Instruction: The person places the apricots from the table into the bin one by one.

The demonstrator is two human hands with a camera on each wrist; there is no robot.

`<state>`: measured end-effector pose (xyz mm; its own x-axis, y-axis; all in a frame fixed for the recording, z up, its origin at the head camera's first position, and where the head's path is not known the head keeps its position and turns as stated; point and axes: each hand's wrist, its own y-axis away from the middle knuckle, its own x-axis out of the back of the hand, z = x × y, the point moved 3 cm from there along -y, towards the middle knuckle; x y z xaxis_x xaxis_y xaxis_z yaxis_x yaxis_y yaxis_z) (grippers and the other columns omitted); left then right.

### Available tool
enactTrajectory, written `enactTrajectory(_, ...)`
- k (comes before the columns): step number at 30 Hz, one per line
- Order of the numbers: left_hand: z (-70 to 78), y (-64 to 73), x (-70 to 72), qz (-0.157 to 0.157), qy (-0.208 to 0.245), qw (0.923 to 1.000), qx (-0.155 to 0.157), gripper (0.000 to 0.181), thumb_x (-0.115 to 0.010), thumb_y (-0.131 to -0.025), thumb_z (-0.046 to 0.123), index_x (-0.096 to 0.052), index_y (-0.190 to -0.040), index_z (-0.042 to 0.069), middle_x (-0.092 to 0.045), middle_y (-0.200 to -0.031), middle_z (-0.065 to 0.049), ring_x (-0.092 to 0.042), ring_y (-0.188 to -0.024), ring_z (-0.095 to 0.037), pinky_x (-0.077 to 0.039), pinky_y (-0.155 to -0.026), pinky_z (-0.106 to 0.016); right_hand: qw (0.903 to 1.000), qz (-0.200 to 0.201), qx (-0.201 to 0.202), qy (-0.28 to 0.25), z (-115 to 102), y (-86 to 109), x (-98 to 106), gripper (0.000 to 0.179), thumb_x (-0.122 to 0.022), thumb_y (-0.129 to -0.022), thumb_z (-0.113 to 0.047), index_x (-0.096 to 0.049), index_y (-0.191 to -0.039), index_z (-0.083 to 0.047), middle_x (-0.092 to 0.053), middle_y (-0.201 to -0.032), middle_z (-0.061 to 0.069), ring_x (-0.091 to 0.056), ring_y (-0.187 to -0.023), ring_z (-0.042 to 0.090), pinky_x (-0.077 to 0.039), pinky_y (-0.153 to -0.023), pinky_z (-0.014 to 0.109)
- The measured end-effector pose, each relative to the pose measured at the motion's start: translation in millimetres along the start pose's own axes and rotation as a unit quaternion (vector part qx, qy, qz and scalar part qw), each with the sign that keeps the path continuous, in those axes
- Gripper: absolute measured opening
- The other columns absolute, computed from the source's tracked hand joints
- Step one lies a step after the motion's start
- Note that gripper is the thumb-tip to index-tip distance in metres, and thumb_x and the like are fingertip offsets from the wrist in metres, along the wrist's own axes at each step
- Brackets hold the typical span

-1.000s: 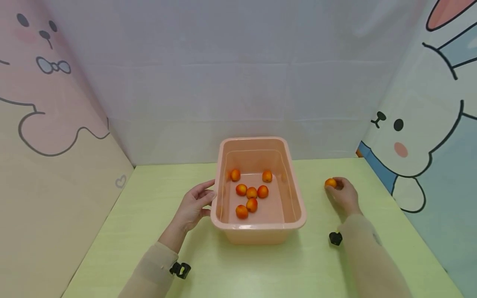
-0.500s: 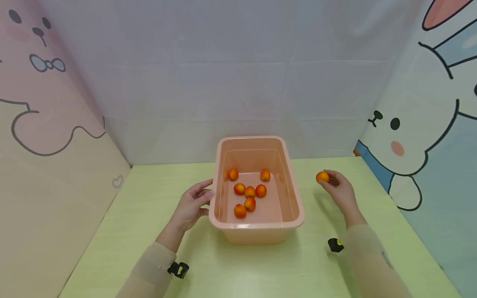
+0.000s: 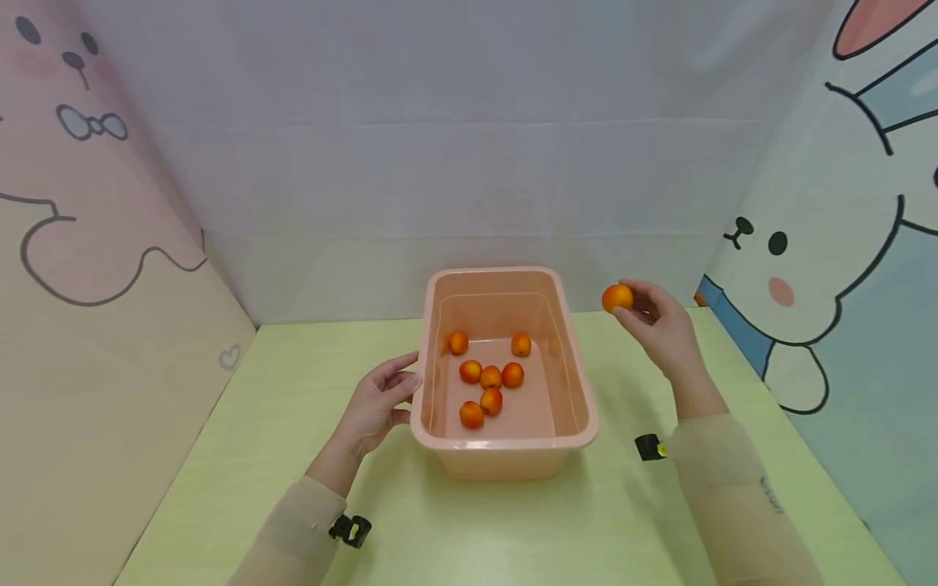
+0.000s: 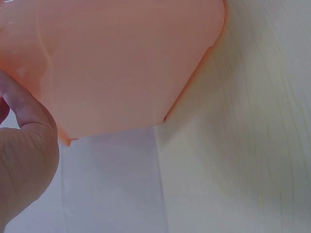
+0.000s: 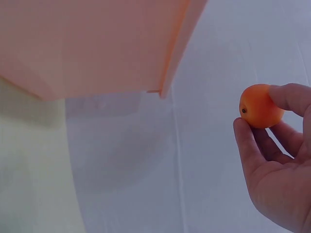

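A pink plastic basin [image 3: 506,460] stands on the table, with several small orange-red fruits [image 3: 472,415] lying on its floor. At its left side is my left hand [image 3: 375,405], thumb and fingers gripping the rim; in the left wrist view the thumb [image 4: 31,109] shows close by the basin wall [image 4: 121,63]. My right hand [image 3: 663,325] pinches another small orange fruit [image 3: 617,298] between thumb and fingers, raised above the table to the right of the basin. A dark stem spot shows on this fruit [image 5: 261,106] in the right wrist view.
The pale green table [image 3: 308,382] runs back to a white cloth backdrop [image 3: 469,163]. Cartoon-printed side panels stand left and right, a rabbit panel [image 3: 821,268] on the right. A black strap piece [image 3: 350,531] sits at the left sleeve, another black piece [image 3: 650,447] beside the right one.
My right hand has lifted the small orange fruit up off the table and moved it a little leftward. My left hand and the basin stay in place; the view shifted slightly.
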<state>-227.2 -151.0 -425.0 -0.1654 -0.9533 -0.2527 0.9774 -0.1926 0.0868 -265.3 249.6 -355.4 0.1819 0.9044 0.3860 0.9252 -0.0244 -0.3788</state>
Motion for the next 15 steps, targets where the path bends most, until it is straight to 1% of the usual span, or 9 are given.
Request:
enactTrajectory(5,-0.2,-1.5,0.2,0.001,-0.005,1.0,0.002,0.051,-0.057,-0.099,0.001,-0.042,-0.147,-0.001,-0.066,-0.096,-0.003,-0.063,-0.066,-0.014,-0.057,-0.054,-0.027,0.9985,-0.016,0.043,-0.032,-36,-14.6,-2,0.047,-0.067,-0.095,-0.01,-0.053,-0.138,0.001,-0.056,-0.124,0.006,-0.054,-0.105,0.004,-0.045,-0.09,0.01)
enactTrajectory(7,0.1,-1.5,-0.1,-0.002,-0.005,1.0,0.002,0.051,-0.057,-0.099,0.001,-0.042,-0.147,-0.001,-0.066,-0.096,-0.003,-0.063,-0.066,-0.014,-0.057,-0.054,-0.027,0.9974,-0.024,0.057,-0.038,-51,-20.2,-5,0.046,-0.067,-0.095,-0.009,-0.053,-0.138,0.001,-0.056,-0.124,0.005,-0.054,-0.106,0.005,-0.045,-0.091,0.011)
enactTrajectory(12,0.7,-0.8,-0.6,-0.005,-0.003,1.0,0.001,0.051,-0.058,-0.099,0.001,-0.042,-0.147,-0.002,-0.066,-0.096,-0.003,-0.063,-0.067,-0.014,-0.058,-0.055,-0.027,0.9929,-0.042,0.101,-0.048,-88,-31.4,-19,0.043,-0.067,-0.094,-0.005,-0.056,-0.136,0.001,-0.058,-0.126,0.012,-0.056,-0.107,0.008,-0.047,-0.093,0.014)
enactTrajectory(15,0.7,-0.1,-0.7,-0.003,-0.001,1.0,0.001,0.05,-0.057,-0.099,0.0,-0.042,-0.147,-0.002,-0.066,-0.096,-0.002,-0.063,-0.067,-0.014,-0.058,-0.054,-0.027,0.9881,-0.064,0.126,-0.059,-109,-36.3,-32,0.042,-0.067,-0.094,-0.003,-0.056,-0.134,0.003,-0.058,-0.127,0.015,-0.057,-0.107,0.012,-0.048,-0.094,0.017)
